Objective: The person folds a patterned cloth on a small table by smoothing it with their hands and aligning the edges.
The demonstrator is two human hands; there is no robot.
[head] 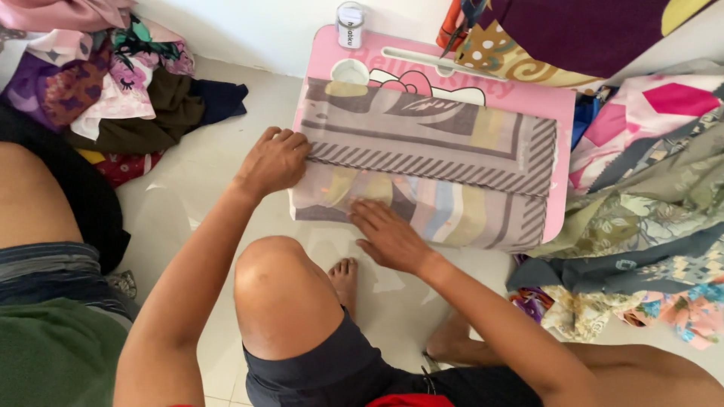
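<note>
A thin grey scarf (452,151) with striped borders and pastel bands lies folded across a pink lap table (562,105). My left hand (275,160) is closed on the scarf's left edge, at the table's left side. My right hand (388,235) lies flat, fingers spread, on the scarf's near folded layer. My bare knee (280,283) rises just below the table's near edge.
A small white jar (350,24) stands at the table's far edge. Piles of patterned cloth lie at the far left (113,83) and at the right (648,226). Another person's leg (34,196) is at the left. Pale floor tiles (196,181) surround the table.
</note>
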